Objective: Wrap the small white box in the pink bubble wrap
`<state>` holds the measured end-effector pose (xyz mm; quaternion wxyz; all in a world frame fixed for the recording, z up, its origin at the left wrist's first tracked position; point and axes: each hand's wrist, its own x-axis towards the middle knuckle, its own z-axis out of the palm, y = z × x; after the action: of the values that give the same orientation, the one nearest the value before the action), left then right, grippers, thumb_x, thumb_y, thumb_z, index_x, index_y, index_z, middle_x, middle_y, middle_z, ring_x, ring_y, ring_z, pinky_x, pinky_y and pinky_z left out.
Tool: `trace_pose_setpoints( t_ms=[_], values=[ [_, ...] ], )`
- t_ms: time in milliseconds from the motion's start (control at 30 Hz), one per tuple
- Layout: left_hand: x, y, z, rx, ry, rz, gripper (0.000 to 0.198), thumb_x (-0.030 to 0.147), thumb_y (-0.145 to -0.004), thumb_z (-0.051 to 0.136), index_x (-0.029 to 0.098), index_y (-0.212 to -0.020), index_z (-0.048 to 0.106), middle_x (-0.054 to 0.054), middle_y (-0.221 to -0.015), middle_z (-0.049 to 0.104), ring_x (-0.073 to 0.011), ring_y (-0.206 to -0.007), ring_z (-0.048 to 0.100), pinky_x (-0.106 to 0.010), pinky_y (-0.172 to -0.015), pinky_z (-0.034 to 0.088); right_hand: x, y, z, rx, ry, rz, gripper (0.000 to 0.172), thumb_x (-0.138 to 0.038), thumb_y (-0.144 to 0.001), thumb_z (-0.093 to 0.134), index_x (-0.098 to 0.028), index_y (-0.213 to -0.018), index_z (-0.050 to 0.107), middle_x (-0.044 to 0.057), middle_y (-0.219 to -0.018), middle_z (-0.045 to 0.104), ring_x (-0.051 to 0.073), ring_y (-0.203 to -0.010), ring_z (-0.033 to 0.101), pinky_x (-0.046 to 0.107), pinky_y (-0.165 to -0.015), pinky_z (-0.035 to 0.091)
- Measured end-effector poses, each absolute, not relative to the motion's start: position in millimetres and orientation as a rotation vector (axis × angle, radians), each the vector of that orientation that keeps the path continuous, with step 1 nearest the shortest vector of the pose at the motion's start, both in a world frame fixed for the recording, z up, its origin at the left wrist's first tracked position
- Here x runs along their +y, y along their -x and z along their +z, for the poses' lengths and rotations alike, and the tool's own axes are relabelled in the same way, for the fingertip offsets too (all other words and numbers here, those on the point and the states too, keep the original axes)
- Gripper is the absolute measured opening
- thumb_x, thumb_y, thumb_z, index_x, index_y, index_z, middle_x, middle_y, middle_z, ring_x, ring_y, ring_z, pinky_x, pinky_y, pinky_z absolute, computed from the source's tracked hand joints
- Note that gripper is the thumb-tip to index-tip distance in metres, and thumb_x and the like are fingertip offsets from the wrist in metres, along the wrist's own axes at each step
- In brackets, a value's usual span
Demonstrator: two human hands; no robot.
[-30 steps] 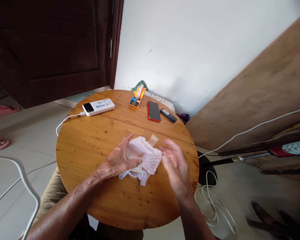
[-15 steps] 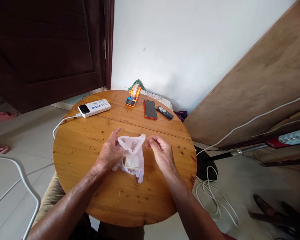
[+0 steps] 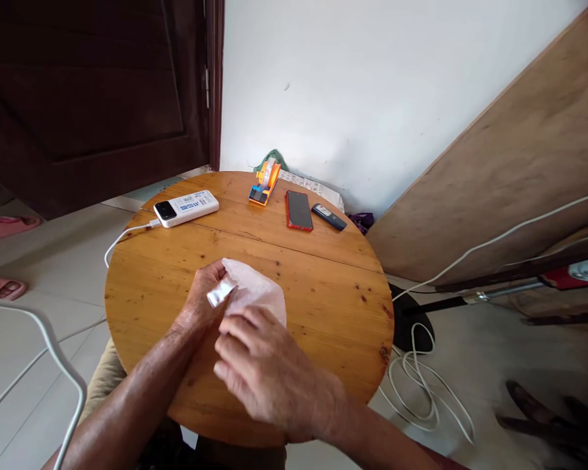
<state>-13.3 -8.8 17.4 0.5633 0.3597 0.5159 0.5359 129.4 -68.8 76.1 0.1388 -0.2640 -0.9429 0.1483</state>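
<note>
A thin white plastic bag lies over the middle of the round wooden table, its lower part hidden by my right hand. My left hand is closed on the bag's left side, and a shiny folded bit of plastic lies across its fingers. Over the bag's near side is my right hand, palm down, with loosely bent fingers apart and slightly blurred. It appears to hold nothing. The small box is out of sight now.
On the wooden table, a white power bank with a cable lies at the back left. An orange tape dispenser, a red-edged phone and a dark handset are near the wall.
My right hand has moved left and nearer, across the bag. The bag's open mouth has folded over and now covers the box. The view has shifted slightly.
</note>
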Motion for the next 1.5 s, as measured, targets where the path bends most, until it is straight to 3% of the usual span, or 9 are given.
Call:
trace_pose_setpoints(
  t_ms=[133,267,500,600,800,1033,1233,1333,1500],
  values=[
    [-3.9,11.0,11.7,1.190,-0.864,1.289,0.027,0.037,-0.062,0.074,0.015,-0.075,0.066,0.002,-0.063,0.062,-0.0094,-0.055,0.051,-0.020,-0.052,0.041,-37.6,-144.6,65.8,-2.545,1.199,0.220,0.026,-0.025,-0.103,0.038,-0.016,-0.100,0.062,0.012,-0.107,0.064,0.025,-0.102,0.056,0.042,-0.092,0.048],
    [3.2,9.4,6.1,1.241,-0.880,1.320,0.045,0.046,-0.065,0.072,0.014,-0.096,0.065,0.002,-0.068,0.063,-0.0110,-0.056,0.053,-0.022,-0.054,0.042,-15.3,-171.8,58.6,-2.423,1.474,0.139,0.023,-0.025,-0.100,0.046,-0.016,-0.117,0.058,0.014,-0.124,0.061,0.027,-0.109,0.058,0.040,-0.092,0.047],
    [-14.8,11.1,15.4,1.444,-1.479,0.971,0.093,0.055,-0.060,0.076,0.015,-0.139,0.048,-0.013,-0.116,0.062,-0.0295,-0.105,0.062,-0.042,-0.088,0.051,-4.5,-186.5,27.5,-2.358,1.693,0.229,0.027,-0.017,-0.089,0.057,-0.020,-0.115,0.063,0.009,-0.103,0.073,0.025,-0.095,0.066,0.036,-0.085,0.045],
    [-25.8,11.7,18.6,1.600,-1.736,0.823,0.083,0.039,-0.065,0.071,0.019,-0.142,0.046,-0.014,-0.123,0.060,-0.0314,-0.112,0.059,-0.044,-0.093,0.049,-2.8,-190.6,16.2,-2.252,1.668,0.238,0.037,-0.013,-0.090,0.051,-0.021,-0.125,0.060,0.008,-0.104,0.075,0.024,-0.094,0.068,0.035,-0.085,0.045],
    [-24.0,33.8,20.2,1.737,-1.769,0.701,0.058,0.032,-0.078,0.052,0.016,-0.134,0.056,-0.001,-0.077,0.064,-0.0186,-0.068,0.060,-0.032,-0.069,0.046,0.8,-207.0,11.2,-1.989,1.708,0.344,0.043,-0.019,-0.090,0.046,-0.020,-0.131,0.057,0.007,-0.099,0.076,0.022,-0.085,0.070,0.030,-0.076,0.047],
    [14.8,36.2,-1.8,1.665,-1.570,0.827,0.054,0.027,-0.075,0.048,0.012,-0.125,0.060,0.005,-0.060,0.056,-0.0154,-0.057,0.054,-0.026,-0.059,0.043,6.7,-215.7,12.7,-1.999,1.851,0.115,0.045,-0.018,-0.091,0.044,-0.021,-0.134,0.057,0.005,-0.089,0.077,0.023,-0.080,0.069,0.031,-0.075,0.043],
    [8.7,25.8,17.8,1.861,-1.827,0.952,0.037,0.022,-0.077,0.049,0.018,-0.108,0.069,-0.008,-0.095,0.071,-0.0226,-0.085,0.066,-0.033,-0.077,0.051,11.3,-216.6,8.6,-2.096,1.918,-0.020,0.036,-0.015,-0.094,0.043,-0.020,-0.124,0.062,0.007,-0.087,0.076,0.023,-0.084,0.067,0.032,-0.077,0.037],
    [-11.4,16.1,40.6,1.624,-2.068,1.210,0.033,0.018,-0.083,0.046,0.020,-0.105,0.071,-0.009,-0.104,0.073,-0.0245,-0.101,0.065,-0.039,-0.093,0.051,12.1,-216.3,5.9,-2.181,1.903,-0.024,0.028,-0.015,-0.097,0.042,-0.021,-0.111,0.065,0.006,-0.091,0.075,0.021,-0.085,0.066,0.032,-0.076,0.033],
    [-10.8,-2.2,52.2,1.097,-2.152,0.824,0.051,0.010,-0.078,0.045,0.021,-0.122,0.067,-0.007,-0.115,0.074,-0.0221,-0.108,0.067,-0.038,-0.100,0.052,10.4,-214.9,6.4,-2.264,1.900,-0.049,0.023,-0.020,-0.099,0.045,-0.021,-0.103,0.068,0.007,-0.094,0.071,0.022,-0.089,0.062,0.032,-0.076,0.030]
  ],
)
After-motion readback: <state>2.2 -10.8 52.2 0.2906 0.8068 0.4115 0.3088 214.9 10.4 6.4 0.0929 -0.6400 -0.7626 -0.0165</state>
